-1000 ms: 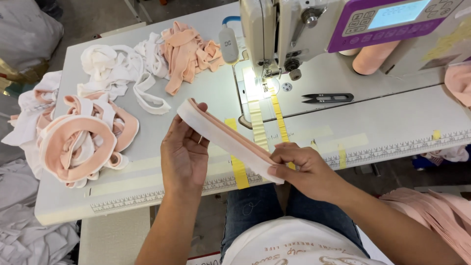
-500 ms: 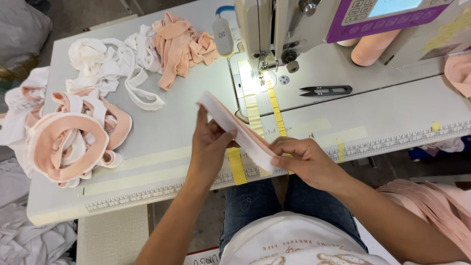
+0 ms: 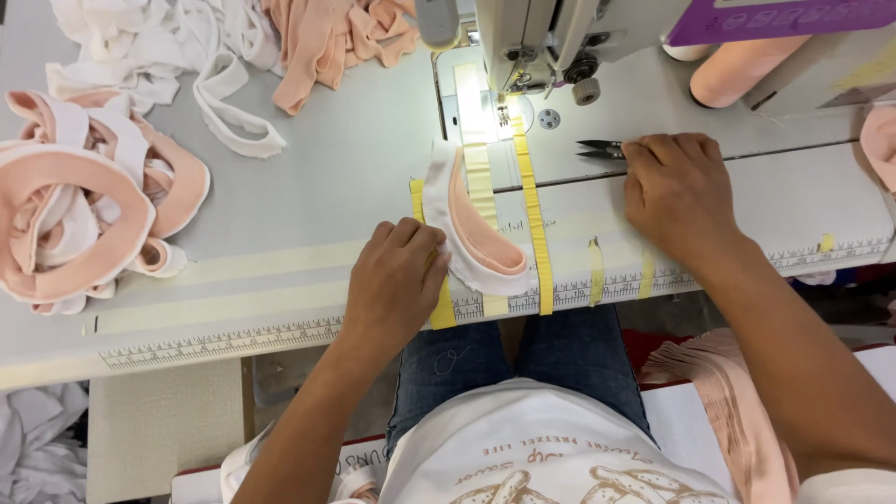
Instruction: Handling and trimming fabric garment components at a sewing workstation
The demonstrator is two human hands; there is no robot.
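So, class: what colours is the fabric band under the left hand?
The fabric band is white outside and peach-pink inside, seen in the head view.

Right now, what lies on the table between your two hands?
Head view: between left hand and right hand lie the folded white-and-peach band and yellow tape strips.

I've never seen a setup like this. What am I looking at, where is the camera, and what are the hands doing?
The camera is worn on a person's head and looks down at their own two bare hands at a sewing table. The grey-white machine at the top is a sewing machine, with its lamp lit. The left hand presses on a curved band of white and peach fabric lying in front of the needle. The right hand rests on small black thread snips. Yellow tape strips mark the table. Piles of similar fabric bands lie at the left.
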